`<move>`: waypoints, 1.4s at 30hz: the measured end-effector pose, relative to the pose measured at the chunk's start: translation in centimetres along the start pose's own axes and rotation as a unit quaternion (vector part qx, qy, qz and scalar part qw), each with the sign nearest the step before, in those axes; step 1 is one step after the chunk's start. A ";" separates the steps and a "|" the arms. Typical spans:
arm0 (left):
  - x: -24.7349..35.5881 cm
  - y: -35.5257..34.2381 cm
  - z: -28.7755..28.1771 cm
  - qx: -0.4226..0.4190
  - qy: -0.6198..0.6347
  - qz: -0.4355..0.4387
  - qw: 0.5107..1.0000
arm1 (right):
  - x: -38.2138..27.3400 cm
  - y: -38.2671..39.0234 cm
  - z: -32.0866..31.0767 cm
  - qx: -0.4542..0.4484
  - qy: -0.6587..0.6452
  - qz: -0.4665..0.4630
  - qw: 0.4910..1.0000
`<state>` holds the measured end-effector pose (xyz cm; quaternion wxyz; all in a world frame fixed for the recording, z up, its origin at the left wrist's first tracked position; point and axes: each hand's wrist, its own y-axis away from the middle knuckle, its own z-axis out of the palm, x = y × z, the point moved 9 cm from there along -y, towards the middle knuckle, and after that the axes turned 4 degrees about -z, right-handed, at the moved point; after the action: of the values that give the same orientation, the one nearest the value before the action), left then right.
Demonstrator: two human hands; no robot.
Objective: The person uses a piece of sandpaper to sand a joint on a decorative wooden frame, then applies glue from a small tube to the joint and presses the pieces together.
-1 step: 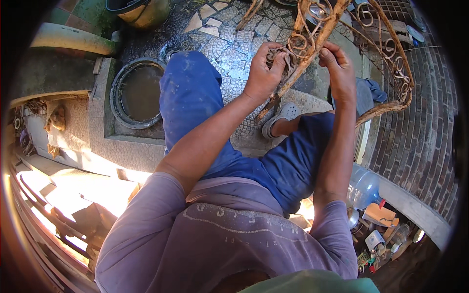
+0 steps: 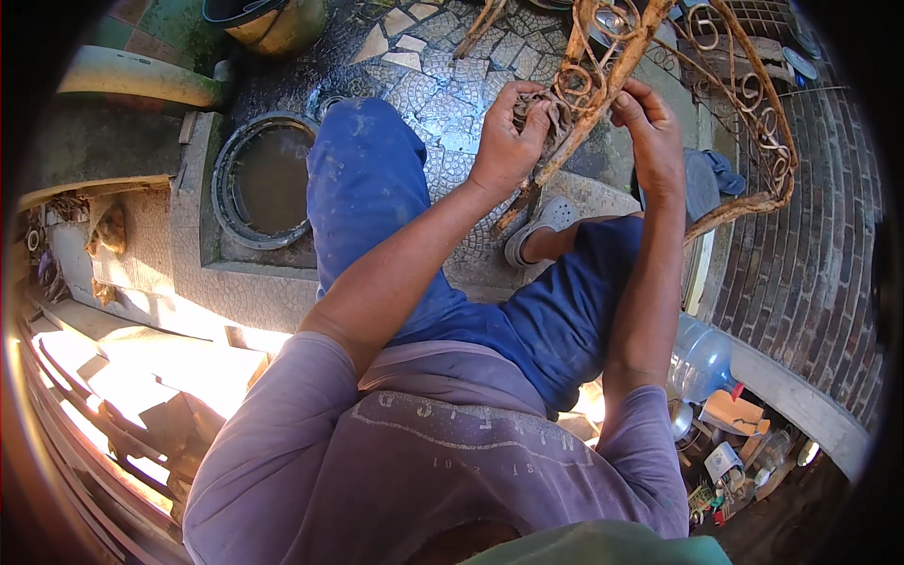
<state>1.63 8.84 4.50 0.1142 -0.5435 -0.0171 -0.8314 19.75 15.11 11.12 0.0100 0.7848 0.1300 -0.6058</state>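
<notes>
A rusty brown metal frame point(image 2: 623, 68) with curled scrollwork stands tilted in front of me, its bars running off the top edge. My left hand point(image 2: 511, 143) is closed around a crumpled grey-brown rag point(image 2: 540, 115) and presses it to the left side of a slanting bar. On the other side of that bar, my right hand point(image 2: 653, 137) is raised with thumb and fingertips pinched together close to the metal. Whatever lies between those fingertips, if anything, is too small to make out.
A round dark-rimmed tub of murky water point(image 2: 268, 179) is at the left. A yellowish bucket point(image 2: 275, 26) stands at the far left. Patterned tiles point(image 2: 447, 75) look wet. A brick surface point(image 2: 810, 235) lies at the right, with a clear blue plastic bottle point(image 2: 700, 358) nearer me.
</notes>
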 end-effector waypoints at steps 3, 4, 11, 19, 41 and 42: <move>0.2 -0.1 -0.3 0.004 -0.004 0.015 1.000 | -0.2 -0.4 1.6 -0.072 0.064 0.003 0.995; 0.4 -0.3 -0.3 0.005 0.000 0.024 1.000 | 0.1 -0.7 1.7 -0.069 0.045 0.011 0.997; -0.6 0.0 -0.5 0.006 -0.035 0.004 0.999 | 1.3 -1.4 -1.8 0.161 -0.058 0.012 0.985; -0.7 1.7 -1.0 -0.033 -0.027 -0.037 0.998 | 1.3 6.2 -9.3 0.296 -0.427 -0.028 0.854; 15.8 -5.3 -5.2 0.122 -0.259 0.243 0.927 | -0.8 7.8 -10.6 0.222 -0.624 -0.186 0.726; 16.9 -7.6 -4.0 0.069 -0.228 0.259 0.936 | -0.5 7.5 -10.6 0.211 -0.635 -0.186 0.720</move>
<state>-9.97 12.71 18.90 0.3556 -0.6950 0.0411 -0.6236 31.28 9.65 13.36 -0.1882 0.1579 0.1057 -0.9636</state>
